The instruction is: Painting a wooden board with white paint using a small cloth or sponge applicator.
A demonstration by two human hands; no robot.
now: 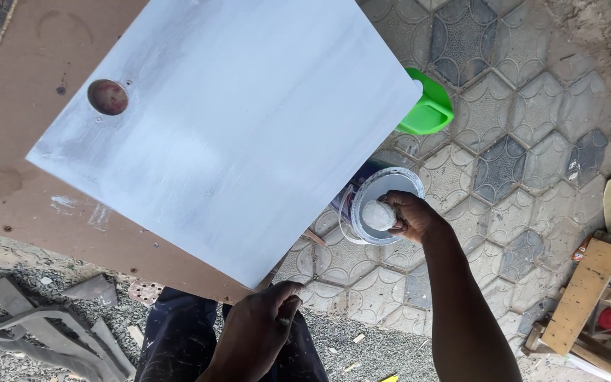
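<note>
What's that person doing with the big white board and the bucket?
A person stands over a white-coated board that lies on a brown panel. Their right hand holds a whitish wad over an open paint bucket on the patterned floor tiles. Their left hand rests by the board's near edge, curled in a grip; what it holds is unclear. A green container peeks out behind the board.

Right hand (408, 216) outstretched (clenched), left (256, 332) curled.
</note>
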